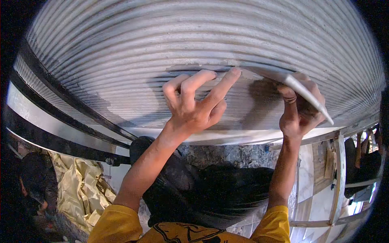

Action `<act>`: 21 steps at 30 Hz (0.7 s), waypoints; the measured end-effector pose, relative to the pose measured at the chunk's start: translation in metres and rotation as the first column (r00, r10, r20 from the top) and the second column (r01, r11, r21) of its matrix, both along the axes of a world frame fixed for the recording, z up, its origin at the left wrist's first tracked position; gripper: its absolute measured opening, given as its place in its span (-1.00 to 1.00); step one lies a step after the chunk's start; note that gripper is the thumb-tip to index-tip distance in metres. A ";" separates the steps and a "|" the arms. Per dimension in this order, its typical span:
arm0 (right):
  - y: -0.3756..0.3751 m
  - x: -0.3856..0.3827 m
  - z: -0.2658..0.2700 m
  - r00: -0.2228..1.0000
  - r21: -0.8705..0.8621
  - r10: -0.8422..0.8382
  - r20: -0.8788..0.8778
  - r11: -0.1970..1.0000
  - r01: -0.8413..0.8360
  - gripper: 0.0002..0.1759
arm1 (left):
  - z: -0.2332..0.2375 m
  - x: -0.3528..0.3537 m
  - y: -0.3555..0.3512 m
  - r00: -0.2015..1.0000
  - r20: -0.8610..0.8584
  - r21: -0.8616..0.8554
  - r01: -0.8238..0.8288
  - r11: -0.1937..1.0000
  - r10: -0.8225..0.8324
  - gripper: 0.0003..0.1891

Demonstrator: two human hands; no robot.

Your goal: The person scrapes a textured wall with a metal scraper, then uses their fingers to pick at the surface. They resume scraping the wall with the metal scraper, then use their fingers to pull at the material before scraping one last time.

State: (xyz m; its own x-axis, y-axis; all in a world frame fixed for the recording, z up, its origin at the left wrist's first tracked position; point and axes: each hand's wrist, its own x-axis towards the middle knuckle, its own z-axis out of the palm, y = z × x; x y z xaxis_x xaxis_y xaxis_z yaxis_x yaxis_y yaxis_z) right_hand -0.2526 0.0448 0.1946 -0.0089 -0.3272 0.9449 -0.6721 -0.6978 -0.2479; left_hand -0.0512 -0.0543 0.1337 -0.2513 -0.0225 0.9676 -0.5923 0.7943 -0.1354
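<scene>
A large grey panel (194,32) with close parallel ridges fills the upper view, dusty pale in most places and darker in a patch under my hands. My left hand (196,101) is over its lower middle, fingers apart and bent, with the index fingertip at a dark groove. Nothing shows in that hand. To the right, my right hand (302,105) is closed on a thin, pale-edged sheet (310,96), held slanted against the ridges; its kind is not clear. Part of the sheet hides the fingers behind it. A dark shadow falls on the panel between the hands.
Black bands (60,87) run along the left side of the panel. Crumpled gold-coloured sheeting (83,190) lies at lower left, near a person in dark clothing (36,182). A metal frame (338,178) stands at right, with another person's dark clothing behind it. My bent legs are below the panel.
</scene>
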 end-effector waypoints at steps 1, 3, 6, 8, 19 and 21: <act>0.002 -0.001 0.000 0.998 0.022 -0.047 -0.052 0.999 0.048 -0.79 | 0.000 0.000 0.000 1.000 0.003 0.002 0.010 1.000 -0.010 -0.41; 0.001 0.000 0.001 1.000 0.046 -0.011 -0.004 0.999 0.011 -0.78 | 0.000 0.001 0.000 1.000 0.006 0.002 0.021 1.000 -0.021 -0.40; -0.002 0.004 0.005 0.992 0.060 -0.040 0.118 0.998 0.033 -0.92 | 0.000 0.000 0.000 1.000 0.015 -0.011 -0.016 1.000 0.016 -0.39; -0.004 0.003 0.001 0.979 0.034 0.068 0.190 0.997 -0.076 -0.94 | 0.001 0.001 0.000 1.000 0.017 -0.019 -0.011 1.000 0.012 -0.38; -0.004 0.002 0.005 0.992 -0.031 0.002 -0.126 0.999 -0.006 -0.87 | 0.000 0.001 0.001 1.000 0.011 0.027 -0.021 0.999 0.021 -0.38; -0.005 0.006 0.011 0.985 -0.076 0.011 -0.174 0.997 -0.025 -0.87 | -0.002 0.001 0.001 1.000 0.013 0.036 -0.017 0.999 0.017 -0.39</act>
State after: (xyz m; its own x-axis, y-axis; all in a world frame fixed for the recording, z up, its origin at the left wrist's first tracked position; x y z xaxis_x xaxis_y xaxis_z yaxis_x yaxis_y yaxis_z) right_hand -0.2462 0.0398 0.2052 0.1623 -0.2512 0.9542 -0.6872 -0.7227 -0.0734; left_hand -0.0502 -0.0538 0.1317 -0.2626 -0.0613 0.9630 -0.6044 0.7884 -0.1146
